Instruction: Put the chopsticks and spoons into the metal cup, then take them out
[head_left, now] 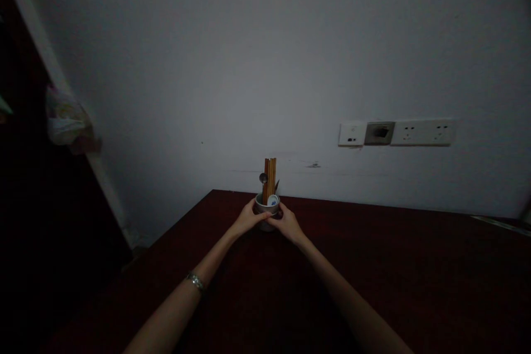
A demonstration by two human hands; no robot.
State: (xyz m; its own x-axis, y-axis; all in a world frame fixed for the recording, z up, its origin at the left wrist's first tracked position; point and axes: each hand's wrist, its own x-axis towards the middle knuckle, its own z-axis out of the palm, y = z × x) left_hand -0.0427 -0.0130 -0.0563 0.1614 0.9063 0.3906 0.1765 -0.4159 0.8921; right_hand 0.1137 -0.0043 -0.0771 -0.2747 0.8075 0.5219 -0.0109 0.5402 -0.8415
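A grey utensil holder [266, 226] stands upright on the dark red table, near its back edge. My left hand [248, 218] wraps round its left side, and my right hand [289, 224] grips it from the right. Both thumbs meet across the front of the holder. Out of it rise several wooden chopsticks [269, 177], a metal spoon [263, 178] and a white spoon with a blue mark [272, 200]. A thin dark pointed piece [277, 183] sticks out at the right; its kind is unclear. The fingers behind the holder are hidden.
The dark red table [373, 254] runs up to a grey wall [265, 66]. Sockets and switches [423, 132] are set in the wall at the right. A plastic bag [66, 119] hangs at the left beside a dark door or cabinet. A thin strip [501, 225] lies at the table's right back edge.
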